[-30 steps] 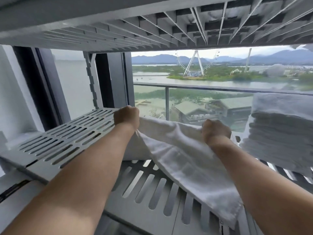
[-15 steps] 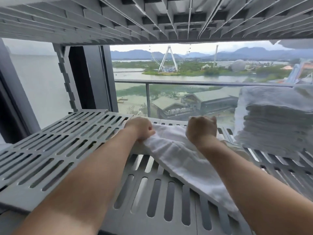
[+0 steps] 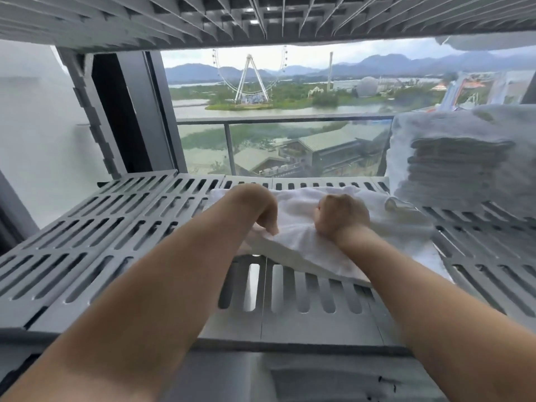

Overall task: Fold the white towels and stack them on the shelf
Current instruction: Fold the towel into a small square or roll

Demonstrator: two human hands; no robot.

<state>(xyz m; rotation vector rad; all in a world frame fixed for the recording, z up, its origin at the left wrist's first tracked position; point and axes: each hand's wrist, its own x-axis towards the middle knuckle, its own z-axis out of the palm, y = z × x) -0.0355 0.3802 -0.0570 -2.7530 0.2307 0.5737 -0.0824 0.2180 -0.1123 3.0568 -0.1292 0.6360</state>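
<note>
A white towel (image 3: 304, 245) lies on the grey slotted shelf (image 3: 95, 236), spread from its back edge toward the front right. My left hand (image 3: 261, 207) is curled over the towel's left part, fingers pinching its near fold. My right hand (image 3: 340, 217) is a closed fist gripping the cloth just to the right. A stack of folded white towels (image 3: 461, 161) stands on the same shelf at the far right.
Another grey slotted shelf (image 3: 261, 15) hangs close above, leaving a low gap. Behind the shelf is a window with a balcony railing (image 3: 284, 120). A dark window frame (image 3: 127, 117) rises at the back left. The shelf's left half holds nothing.
The towel has been pushed farther onto the shelf toward the back. Both hands have moved back along the towel to its nearer fold, closer together, and the view has shifted nearer to the shelf.
</note>
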